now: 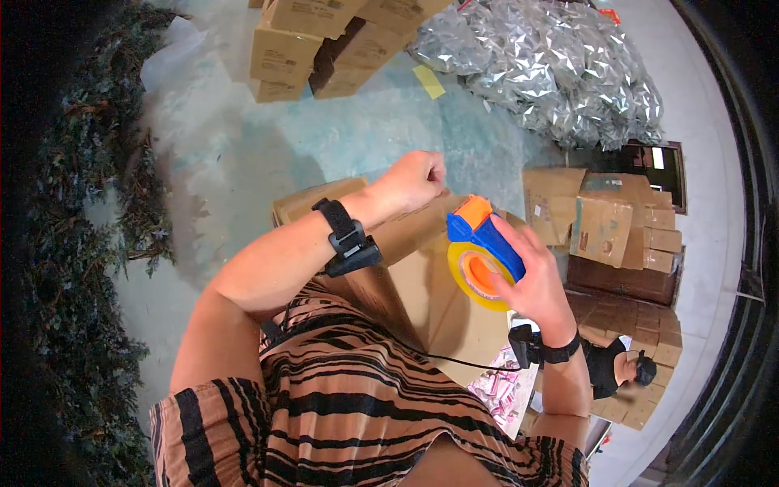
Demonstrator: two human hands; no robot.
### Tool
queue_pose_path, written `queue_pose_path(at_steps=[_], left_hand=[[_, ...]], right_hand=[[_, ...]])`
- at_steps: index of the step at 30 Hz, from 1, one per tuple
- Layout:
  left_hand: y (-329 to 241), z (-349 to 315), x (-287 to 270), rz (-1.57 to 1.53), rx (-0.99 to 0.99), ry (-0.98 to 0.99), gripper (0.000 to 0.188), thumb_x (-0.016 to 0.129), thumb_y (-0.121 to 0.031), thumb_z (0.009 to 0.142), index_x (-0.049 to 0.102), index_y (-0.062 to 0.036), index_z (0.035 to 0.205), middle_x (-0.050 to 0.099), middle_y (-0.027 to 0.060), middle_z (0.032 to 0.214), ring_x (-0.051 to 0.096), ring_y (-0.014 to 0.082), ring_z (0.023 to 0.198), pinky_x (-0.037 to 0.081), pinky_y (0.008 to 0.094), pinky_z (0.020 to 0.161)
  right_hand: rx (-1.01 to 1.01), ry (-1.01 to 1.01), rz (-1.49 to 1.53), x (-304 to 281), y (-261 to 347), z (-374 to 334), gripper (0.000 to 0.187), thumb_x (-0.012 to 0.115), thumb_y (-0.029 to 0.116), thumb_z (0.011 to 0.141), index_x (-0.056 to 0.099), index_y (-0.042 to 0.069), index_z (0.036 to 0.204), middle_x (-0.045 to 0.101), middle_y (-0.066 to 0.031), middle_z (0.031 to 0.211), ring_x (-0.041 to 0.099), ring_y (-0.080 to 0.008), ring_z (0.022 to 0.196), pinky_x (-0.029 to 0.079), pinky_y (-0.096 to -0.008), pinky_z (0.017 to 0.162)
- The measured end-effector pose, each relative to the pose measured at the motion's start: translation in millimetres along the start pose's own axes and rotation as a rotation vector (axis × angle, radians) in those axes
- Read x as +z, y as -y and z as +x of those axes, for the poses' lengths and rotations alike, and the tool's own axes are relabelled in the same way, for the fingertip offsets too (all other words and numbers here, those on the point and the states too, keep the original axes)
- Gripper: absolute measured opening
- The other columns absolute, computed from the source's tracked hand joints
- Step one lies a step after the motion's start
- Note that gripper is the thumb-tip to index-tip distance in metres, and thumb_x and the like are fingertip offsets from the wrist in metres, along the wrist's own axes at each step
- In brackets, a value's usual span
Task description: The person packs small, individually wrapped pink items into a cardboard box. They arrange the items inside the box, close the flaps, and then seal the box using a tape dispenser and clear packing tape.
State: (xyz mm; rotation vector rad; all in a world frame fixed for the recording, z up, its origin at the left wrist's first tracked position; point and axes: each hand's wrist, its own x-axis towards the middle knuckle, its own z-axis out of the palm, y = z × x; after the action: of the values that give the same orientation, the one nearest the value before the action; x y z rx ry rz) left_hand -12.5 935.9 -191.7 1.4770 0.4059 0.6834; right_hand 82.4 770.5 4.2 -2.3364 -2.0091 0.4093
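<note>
My right hand (pixel 535 272) is wrapped round a tape dispenser (pixel 475 223) with a blue frame, an orange front and a roll of yellowish tape. It is held above the right part of a brown cardboard box (pixel 414 235) in front of my body. At the box's far edge is my left hand (pixel 414 180), its fingers curled in. Whatever those fingers may pinch is hidden. The box's top panels (pixel 454 312) lie below the dispenser, and my striped shirt partly covers the near side. Both wrists carry black straps with small devices.
Stacked cartons (pixel 300 53) stand at the far side, beside a heap of shiny silver packages (pixel 560 69). More cartons (pixel 604 219) are piled at right, near another person (pixel 617 369) in black. Dark green foliage (pixel 89 227) lines the left. Pink-and-white packets (pixel 503 390) lie near my right forearm.
</note>
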Motion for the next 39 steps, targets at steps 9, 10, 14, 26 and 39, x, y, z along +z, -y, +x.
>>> queue_pose_path(at_steps=[9,10,14,26,39], left_hand=[[28.7,-0.1,-34.2,-0.145,-0.327,0.043,0.023,0.076,-0.012,0.078,0.057,-0.0006,0.075,0.058,0.0056,0.064,0.056,0.0146,0.056,0.045,0.0312,0.050],[28.5,0.6,-35.0,-0.154,-0.339,0.061,0.022,0.074,-0.011,0.079,0.056,-0.0005,0.075,0.057,0.0049,0.064,0.055,0.0137,0.056,0.045,0.0302,0.049],[30.7,1.8,-33.2,-0.193,-0.408,0.111,0.018,0.070,-0.007,0.082,0.054,0.0000,0.076,0.056,0.0045,0.065,0.055,0.0129,0.056,0.045,0.0287,0.049],[103.6,-23.2,16.8,-0.310,-0.618,0.357,0.023,0.073,-0.024,0.084,0.062,-0.0032,0.086,0.057,0.0021,0.065,0.052,0.0126,0.054,0.042,0.0280,0.046],[56.8,-56.5,0.6,0.385,0.164,0.265,0.055,0.043,-0.039,0.101,0.043,0.0041,0.135,0.054,0.0245,0.128,0.051,0.0357,0.118,0.039,0.0420,0.102]], right_hand=[[0.016,0.090,0.022,-6.7,-8.3,-3.2,0.065,0.071,0.012,0.070,0.054,0.010,0.132,0.058,-0.0191,0.093,0.060,-0.0394,0.084,0.051,-0.0425,0.076],[0.019,0.084,0.032,-5.2,-8.9,-2.6,0.064,0.070,0.012,0.070,0.055,0.010,0.132,0.058,-0.0193,0.093,0.060,-0.0395,0.085,0.051,-0.0426,0.076],[0.064,0.101,0.061,-4.1,-10.2,-0.5,0.064,0.069,0.011,0.069,0.055,0.011,0.131,0.058,-0.0202,0.092,0.060,-0.0401,0.085,0.051,-0.0429,0.076],[0.103,0.211,-0.005,-11.6,-6.8,14.6,0.061,0.069,0.015,0.069,0.058,0.011,0.128,0.059,-0.0217,0.089,0.061,-0.0420,0.083,0.050,-0.0448,0.077],[0.146,0.198,0.012,-7.5,-14.8,10.9,0.058,0.065,0.018,0.068,0.060,0.011,0.126,0.062,-0.0222,0.100,0.062,-0.0406,0.092,0.051,-0.0436,0.082]])
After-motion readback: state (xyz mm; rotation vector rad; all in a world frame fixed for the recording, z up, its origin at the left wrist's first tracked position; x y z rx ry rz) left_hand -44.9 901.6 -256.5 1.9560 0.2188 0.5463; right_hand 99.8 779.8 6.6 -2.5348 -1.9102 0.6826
